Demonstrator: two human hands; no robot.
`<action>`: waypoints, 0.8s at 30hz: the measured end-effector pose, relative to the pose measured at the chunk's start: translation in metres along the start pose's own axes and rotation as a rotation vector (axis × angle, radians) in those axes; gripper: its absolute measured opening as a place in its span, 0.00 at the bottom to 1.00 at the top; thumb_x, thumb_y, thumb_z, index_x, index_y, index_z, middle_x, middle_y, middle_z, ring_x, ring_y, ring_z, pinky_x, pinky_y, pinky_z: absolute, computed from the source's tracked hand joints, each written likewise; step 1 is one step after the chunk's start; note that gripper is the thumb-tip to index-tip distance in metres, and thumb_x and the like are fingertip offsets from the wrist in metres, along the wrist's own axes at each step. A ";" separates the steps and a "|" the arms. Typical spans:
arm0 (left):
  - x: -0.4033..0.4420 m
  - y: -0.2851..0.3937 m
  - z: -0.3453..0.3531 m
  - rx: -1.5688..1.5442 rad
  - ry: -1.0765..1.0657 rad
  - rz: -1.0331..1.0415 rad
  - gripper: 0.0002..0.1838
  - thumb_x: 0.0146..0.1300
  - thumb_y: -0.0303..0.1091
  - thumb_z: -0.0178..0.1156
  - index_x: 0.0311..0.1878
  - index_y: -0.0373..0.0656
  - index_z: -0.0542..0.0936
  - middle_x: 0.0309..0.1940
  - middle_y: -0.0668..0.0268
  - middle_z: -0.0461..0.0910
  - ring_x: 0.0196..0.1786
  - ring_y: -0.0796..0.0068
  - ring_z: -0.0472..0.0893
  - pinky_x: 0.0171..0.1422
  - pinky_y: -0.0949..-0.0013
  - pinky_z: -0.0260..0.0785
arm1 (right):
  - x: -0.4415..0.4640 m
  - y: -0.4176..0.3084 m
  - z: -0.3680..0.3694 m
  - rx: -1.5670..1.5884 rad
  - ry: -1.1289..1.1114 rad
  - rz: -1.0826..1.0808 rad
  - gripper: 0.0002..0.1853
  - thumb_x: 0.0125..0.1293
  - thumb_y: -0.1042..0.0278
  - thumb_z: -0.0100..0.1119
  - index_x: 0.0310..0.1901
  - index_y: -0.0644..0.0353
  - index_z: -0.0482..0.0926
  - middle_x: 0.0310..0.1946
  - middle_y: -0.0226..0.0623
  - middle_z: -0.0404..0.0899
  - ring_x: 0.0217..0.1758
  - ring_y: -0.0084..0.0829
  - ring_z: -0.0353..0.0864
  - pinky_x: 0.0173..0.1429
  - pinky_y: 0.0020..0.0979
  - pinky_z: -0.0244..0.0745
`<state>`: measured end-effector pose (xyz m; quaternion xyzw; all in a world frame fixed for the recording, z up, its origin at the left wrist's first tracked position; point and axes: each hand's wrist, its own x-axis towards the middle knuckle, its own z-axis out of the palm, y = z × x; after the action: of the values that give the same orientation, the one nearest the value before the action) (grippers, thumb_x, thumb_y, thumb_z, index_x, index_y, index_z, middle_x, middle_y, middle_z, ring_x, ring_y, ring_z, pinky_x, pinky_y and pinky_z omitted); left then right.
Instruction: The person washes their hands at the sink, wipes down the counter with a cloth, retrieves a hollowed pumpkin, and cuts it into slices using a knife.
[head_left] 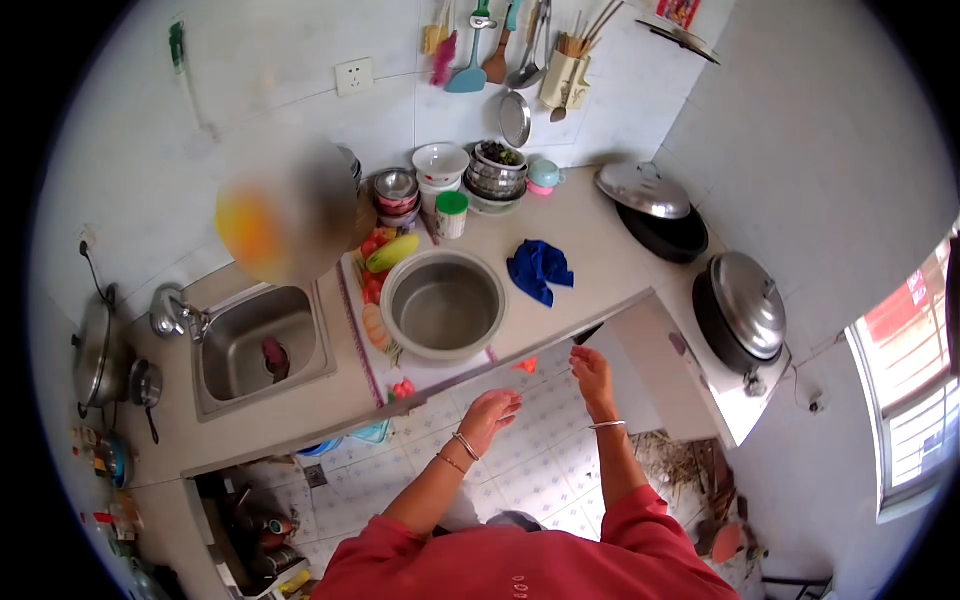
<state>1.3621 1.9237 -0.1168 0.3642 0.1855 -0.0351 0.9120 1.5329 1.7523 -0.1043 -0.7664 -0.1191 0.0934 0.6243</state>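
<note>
My left hand (492, 416) hovers in front of the counter's front edge, fingers stretched out and pointing right, with nothing in it. To its right, my right hand (592, 376) is raised over the floor, fingers extended and also without any object. Closest to the hands on the counter stands a wide grey metal pot (443, 305) with no lid. A crumpled blue cloth (541, 270) lies to the right of the pot. Left of the pot, a green-yellow long vegetable (392, 253) rests on red vegetables, partly hidden by the pot's rim.
A steel sink (318, 340) is set into the counter at the left. Stacked bowls (441, 163) and a green-lidded jar (451, 215) stand behind the pot. At the right are two dark pans with metal lids (748, 290). Utensils (475, 65) hang on the wall.
</note>
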 end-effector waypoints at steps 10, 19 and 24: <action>0.135 0.031 0.029 0.014 0.084 -0.063 0.15 0.67 0.40 0.53 0.53 0.45 0.74 0.50 0.65 0.77 0.55 0.71 0.76 0.58 0.66 0.66 | 0.185 0.030 0.030 0.082 -0.104 0.073 0.11 0.64 0.73 0.53 0.47 0.65 0.78 0.34 0.32 0.81 0.36 0.20 0.77 0.38 0.22 0.71; 0.266 0.057 0.085 -0.105 0.336 0.140 0.16 0.67 0.38 0.53 0.55 0.44 0.72 0.56 0.63 0.74 0.59 0.67 0.73 0.60 0.63 0.66 | 0.306 0.071 0.040 0.097 -0.414 -0.048 0.11 0.65 0.73 0.54 0.48 0.63 0.77 0.37 0.30 0.80 0.39 0.21 0.78 0.42 0.22 0.73; 0.316 0.063 0.094 -0.124 0.466 0.199 0.18 0.67 0.38 0.54 0.57 0.43 0.70 0.56 0.63 0.73 0.57 0.66 0.74 0.59 0.63 0.67 | 0.355 0.057 0.036 -0.125 -0.489 -0.049 0.20 0.61 0.71 0.58 0.56 0.63 0.73 0.48 0.45 0.78 0.51 0.35 0.79 0.54 0.32 0.73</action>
<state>1.6981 1.9289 -0.1278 0.3221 0.3558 0.1512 0.8642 1.8647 1.8808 -0.1651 -0.7548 -0.2907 0.2534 0.5306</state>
